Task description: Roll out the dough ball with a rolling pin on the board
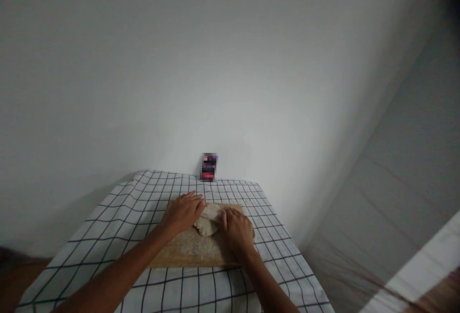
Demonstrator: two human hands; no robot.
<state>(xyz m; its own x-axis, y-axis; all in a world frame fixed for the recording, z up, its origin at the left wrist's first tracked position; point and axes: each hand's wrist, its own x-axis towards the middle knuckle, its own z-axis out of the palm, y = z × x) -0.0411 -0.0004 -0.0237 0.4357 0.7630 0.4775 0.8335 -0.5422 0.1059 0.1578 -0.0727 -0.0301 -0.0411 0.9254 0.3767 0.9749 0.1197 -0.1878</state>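
A flattened piece of pale dough (206,227) lies on a floury wooden board (183,250). Across its far side runs a pale rounded bar, which looks like a rolling pin (212,212), mostly covered by my hands. My left hand (187,208) rests over the bar's left end with its fingers bent forward. Over the right end, my right hand (237,226) is curled, its thumb side close to the dough. A small tan tip shows just beyond the right hand. What lies beneath both palms is hidden.
A white cloth with a dark grid (115,217) covers the table. At its far edge, a small dark and red blurred object (209,167) leans near the pale wall (230,73). Sheer netting (359,236) hangs to the right.
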